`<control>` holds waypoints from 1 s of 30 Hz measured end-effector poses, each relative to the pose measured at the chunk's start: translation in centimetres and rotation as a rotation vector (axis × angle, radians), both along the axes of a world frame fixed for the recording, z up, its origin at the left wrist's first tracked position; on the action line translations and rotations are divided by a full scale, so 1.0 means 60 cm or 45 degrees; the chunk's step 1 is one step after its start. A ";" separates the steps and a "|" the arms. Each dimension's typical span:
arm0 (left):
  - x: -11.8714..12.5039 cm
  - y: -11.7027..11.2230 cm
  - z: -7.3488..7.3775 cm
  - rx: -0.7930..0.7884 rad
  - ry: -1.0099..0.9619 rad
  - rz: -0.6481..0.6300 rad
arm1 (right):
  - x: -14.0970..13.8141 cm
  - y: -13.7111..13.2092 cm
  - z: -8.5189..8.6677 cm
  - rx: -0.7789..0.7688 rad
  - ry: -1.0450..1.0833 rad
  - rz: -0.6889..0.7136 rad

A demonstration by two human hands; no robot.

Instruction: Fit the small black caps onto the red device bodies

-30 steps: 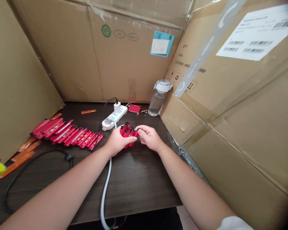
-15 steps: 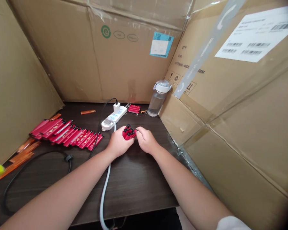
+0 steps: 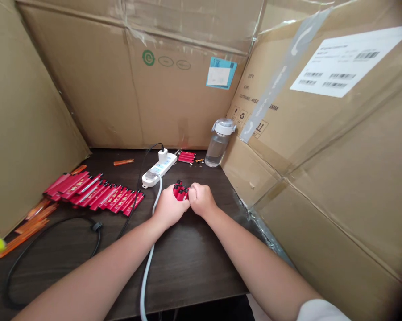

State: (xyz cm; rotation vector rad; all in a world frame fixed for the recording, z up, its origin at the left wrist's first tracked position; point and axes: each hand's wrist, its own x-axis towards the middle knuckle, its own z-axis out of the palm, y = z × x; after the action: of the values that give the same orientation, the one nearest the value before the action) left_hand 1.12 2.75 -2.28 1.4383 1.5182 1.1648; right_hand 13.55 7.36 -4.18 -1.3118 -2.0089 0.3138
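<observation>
My left hand [image 3: 169,208] and my right hand [image 3: 200,199] are pressed together at the middle of the dark table, both closed round a small bundle of red lighters [image 3: 180,191] with black tops. The bundle stands nearly upright between my fingers, and only its top shows. A long row of red lighters [image 3: 97,191] lies flat on the table to the left, well apart from my hands.
A white power strip [image 3: 159,170] with a plugged charger and a pale cable lies just behind my hands. A clear water bottle [image 3: 218,142] and a few red lighters [image 3: 186,156] stand at the back. Orange lighters [image 3: 30,219] lie far left. Cardboard walls enclose the table.
The fanned bundle of red lighters has been gathered tight and turned upright. My right hand has closed against my left, and both hands came slightly nearer.
</observation>
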 end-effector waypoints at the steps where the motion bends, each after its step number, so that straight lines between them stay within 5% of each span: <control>1: 0.001 -0.001 -0.001 -0.019 -0.013 0.005 | -0.002 0.001 0.000 -0.012 -0.001 -0.008; 7: 0.001 -0.005 -0.009 0.112 0.092 0.058 | 0.002 0.018 0.004 -0.076 0.136 -0.139; 16: -0.015 0.007 0.001 -0.258 -0.396 -0.028 | 0.044 0.012 0.014 -0.320 -0.383 0.005; 30: -0.015 0.007 -0.003 -0.222 -0.419 -0.011 | 0.048 0.029 -0.009 -0.247 -0.003 0.113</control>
State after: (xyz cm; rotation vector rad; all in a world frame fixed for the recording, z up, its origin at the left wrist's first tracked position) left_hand 0.23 3.14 -2.45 1.0769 1.3440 1.1677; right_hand 16.44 9.09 -4.72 -1.3414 -2.0839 0.5607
